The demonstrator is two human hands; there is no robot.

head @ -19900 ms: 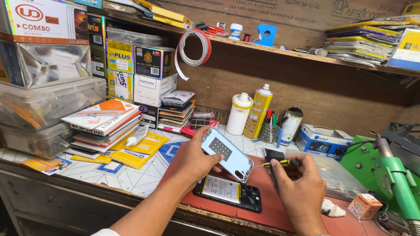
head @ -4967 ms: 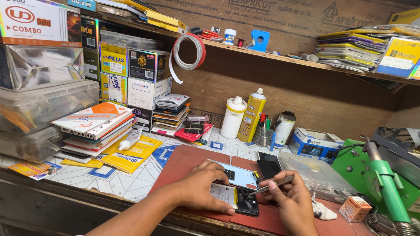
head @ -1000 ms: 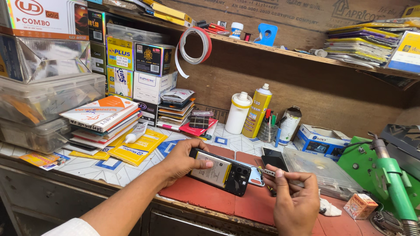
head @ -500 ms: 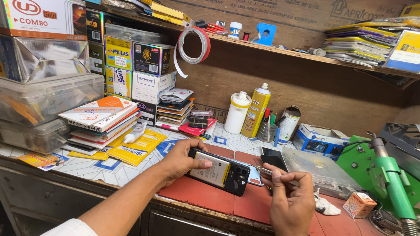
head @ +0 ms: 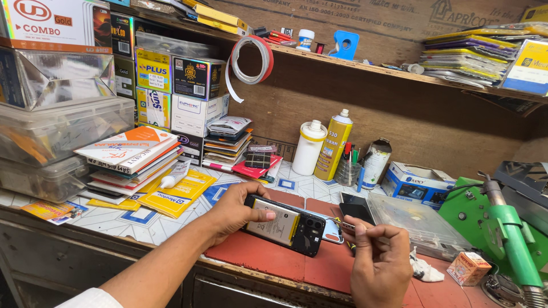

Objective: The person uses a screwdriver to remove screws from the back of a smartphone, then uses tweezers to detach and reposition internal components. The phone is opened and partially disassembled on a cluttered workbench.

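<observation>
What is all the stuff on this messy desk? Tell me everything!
opened phone: one, black, held over the red mat
red mat: one, red, front of the bench
yellow spray can: one, yellow, by the back wall
white bottle: one, white, left of the can
tape roll: one, red and white, hanging from the shelf
green machine: one, green, far right
clear box: one, see-through, right of the mat
left hand: holds the phone
right hand: pinches a thin metal tool
</observation>
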